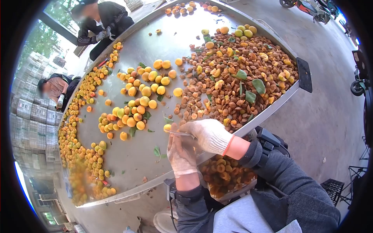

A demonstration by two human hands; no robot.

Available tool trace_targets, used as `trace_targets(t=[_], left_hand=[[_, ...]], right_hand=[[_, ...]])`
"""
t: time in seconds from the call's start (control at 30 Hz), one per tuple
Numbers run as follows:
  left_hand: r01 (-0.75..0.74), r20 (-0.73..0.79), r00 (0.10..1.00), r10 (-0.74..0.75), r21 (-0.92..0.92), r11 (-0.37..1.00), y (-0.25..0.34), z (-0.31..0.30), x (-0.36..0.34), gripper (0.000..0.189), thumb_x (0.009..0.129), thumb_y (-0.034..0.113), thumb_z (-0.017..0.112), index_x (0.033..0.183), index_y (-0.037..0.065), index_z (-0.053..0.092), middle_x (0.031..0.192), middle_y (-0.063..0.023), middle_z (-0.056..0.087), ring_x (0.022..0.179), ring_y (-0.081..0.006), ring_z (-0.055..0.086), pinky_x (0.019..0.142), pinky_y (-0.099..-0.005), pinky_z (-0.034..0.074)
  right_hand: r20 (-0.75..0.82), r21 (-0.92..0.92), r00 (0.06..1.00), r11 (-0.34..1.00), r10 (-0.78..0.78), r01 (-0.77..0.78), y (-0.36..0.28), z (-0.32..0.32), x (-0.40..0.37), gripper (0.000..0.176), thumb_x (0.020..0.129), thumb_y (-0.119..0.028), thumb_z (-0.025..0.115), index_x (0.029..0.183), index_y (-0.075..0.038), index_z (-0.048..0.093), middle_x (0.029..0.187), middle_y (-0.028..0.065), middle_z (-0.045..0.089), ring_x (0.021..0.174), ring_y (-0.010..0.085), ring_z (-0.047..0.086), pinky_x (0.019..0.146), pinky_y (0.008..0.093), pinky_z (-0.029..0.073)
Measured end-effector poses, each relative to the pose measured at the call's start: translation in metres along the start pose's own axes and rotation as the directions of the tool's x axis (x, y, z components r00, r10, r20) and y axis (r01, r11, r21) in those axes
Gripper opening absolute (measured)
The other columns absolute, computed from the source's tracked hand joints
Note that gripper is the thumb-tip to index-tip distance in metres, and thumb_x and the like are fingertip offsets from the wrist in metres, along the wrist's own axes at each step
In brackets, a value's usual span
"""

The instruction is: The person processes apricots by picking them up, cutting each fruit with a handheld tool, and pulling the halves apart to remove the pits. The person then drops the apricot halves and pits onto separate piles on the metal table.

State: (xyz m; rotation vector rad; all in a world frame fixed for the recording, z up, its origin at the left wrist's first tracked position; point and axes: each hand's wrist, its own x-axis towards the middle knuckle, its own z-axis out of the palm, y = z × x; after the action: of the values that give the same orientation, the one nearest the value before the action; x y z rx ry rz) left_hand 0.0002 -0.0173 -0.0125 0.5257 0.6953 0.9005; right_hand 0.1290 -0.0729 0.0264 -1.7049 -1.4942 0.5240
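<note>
My right hand (210, 136), in a white knit glove, grips a thin knife (180, 133) whose blade points left across my other hand. My left hand (182, 155), also gloved, sits just below it, and its fingertips hold a small yellow apricot (167, 127) at the blade's tip. Both hands hover over the near rim of a long metal table (128, 163). A loose group of orange and yellow apricots (140, 97) lies just beyond my hands. To its right is a big heap of brown pits (233, 77) mixed with green leaves.
A tub of halved apricots (223, 174) stands under the table edge by my arms. More apricots (77, 155) line the far rim. Two other people (101, 19) (58, 89) work at the far side. Stacked crates (33, 112) stand behind them, and scooters (311, 7) are parked on the concrete floor.
</note>
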Motion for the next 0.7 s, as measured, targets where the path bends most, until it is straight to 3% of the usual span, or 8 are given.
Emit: trace_targets(t=[0.07,0.2,0.27,0.3,0.37,0.5,0.57,0.7], left_hand=[[-0.011,-0.049,0.999,0.012,0.022,1.000,0.005,0.005,-0.004,0.042,0.091,0.009,0.058,0.132,0.003,0.049,0.116,-0.0107,0.059,0.099,-0.0211,0.061,0.087,-0.0341,0.052],[-0.020,-0.114,0.993,0.021,0.008,1.000,0.012,0.008,-0.005,0.040,0.088,0.001,0.062,0.127,0.002,0.054,0.111,-0.0109,0.063,0.100,-0.0213,0.062,0.085,-0.0342,0.053],[-0.015,-0.095,0.995,0.018,0.028,1.000,0.016,0.012,-0.007,0.040,0.087,0.002,0.062,0.127,0.001,0.055,0.111,-0.0112,0.064,0.098,-0.0213,0.063,0.084,-0.0335,0.053],[-0.013,-0.076,0.997,0.017,0.049,0.999,0.018,0.013,-0.007,0.039,0.087,0.002,0.062,0.126,0.001,0.056,0.110,-0.0115,0.064,0.096,-0.0212,0.063,0.082,-0.0328,0.053],[-0.051,-0.074,0.996,0.057,0.081,0.995,0.014,0.010,-0.007,0.038,0.087,0.001,0.062,0.125,0.000,0.056,0.110,-0.0117,0.065,0.095,-0.0209,0.064,0.081,-0.0322,0.054],[-0.091,-0.023,0.995,0.095,0.137,0.986,0.012,0.011,-0.011,0.043,0.088,-0.002,0.058,0.129,-0.007,0.049,0.107,-0.0134,0.062,0.090,-0.0216,0.061,0.077,-0.0295,0.052],[-0.085,-0.051,0.994,0.093,0.139,0.987,0.011,0.019,-0.014,0.041,0.088,-0.002,0.058,0.128,-0.006,0.051,0.106,-0.0134,0.062,0.091,-0.0217,0.061,0.077,-0.0296,0.052],[-0.035,-0.031,0.999,0.038,0.067,0.997,0.007,-0.001,-0.002,0.038,0.089,0.003,0.058,0.127,0.000,0.053,0.116,-0.0125,0.061,0.098,-0.0227,0.063,0.079,-0.0336,0.056]], right_hand=[[0.198,-0.200,0.974,0.977,0.112,-0.072,-0.006,-0.004,0.002,0.026,0.083,-0.024,0.064,0.105,-0.010,0.065,0.089,0.0155,0.067,0.082,0.0340,0.065,0.069,0.0388,0.053],[0.116,-0.154,0.991,0.987,0.068,-0.050,-0.003,0.004,-0.001,0.026,0.082,-0.026,0.066,0.102,-0.010,0.065,0.085,0.0135,0.067,0.080,0.0336,0.065,0.067,0.0390,0.052],[-0.018,0.039,0.995,0.994,0.101,-0.100,-0.008,0.003,0.000,0.026,0.080,-0.026,0.068,0.100,-0.009,0.064,0.084,0.0137,0.066,0.078,0.0327,0.066,0.066,0.0392,0.052],[-0.015,0.038,0.995,0.994,0.098,-0.098,-0.005,0.007,-0.001,0.026,0.080,-0.026,0.068,0.100,-0.009,0.064,0.084,0.0137,0.066,0.078,0.0327,0.066,0.066,0.0392,0.052],[-0.096,0.072,0.995,0.997,0.016,-0.009,0.000,0.016,-0.002,0.028,0.079,-0.025,0.070,0.100,-0.008,0.063,0.084,0.0144,0.066,0.077,0.0328,0.066,0.066,0.0391,0.052],[-0.021,0.203,0.997,0.977,0.077,-0.071,0.003,0.014,0.000,0.029,0.079,-0.022,0.070,0.102,-0.007,0.062,0.087,0.0153,0.066,0.078,0.0332,0.066,0.067,0.0394,0.052],[0.073,0.281,0.996,0.958,0.045,-0.064,0.009,0.011,0.004,0.036,0.079,-0.023,0.067,0.111,-0.009,0.059,0.088,0.0176,0.067,0.084,0.0357,0.065,0.071,0.0411,0.052],[0.069,0.075,0.997,0.996,0.035,-0.040,0.004,0.012,0.001,0.031,0.080,-0.029,0.067,0.104,-0.010,0.062,0.083,0.0157,0.067,0.078,0.0345,0.065,0.069,0.0421,0.052]])
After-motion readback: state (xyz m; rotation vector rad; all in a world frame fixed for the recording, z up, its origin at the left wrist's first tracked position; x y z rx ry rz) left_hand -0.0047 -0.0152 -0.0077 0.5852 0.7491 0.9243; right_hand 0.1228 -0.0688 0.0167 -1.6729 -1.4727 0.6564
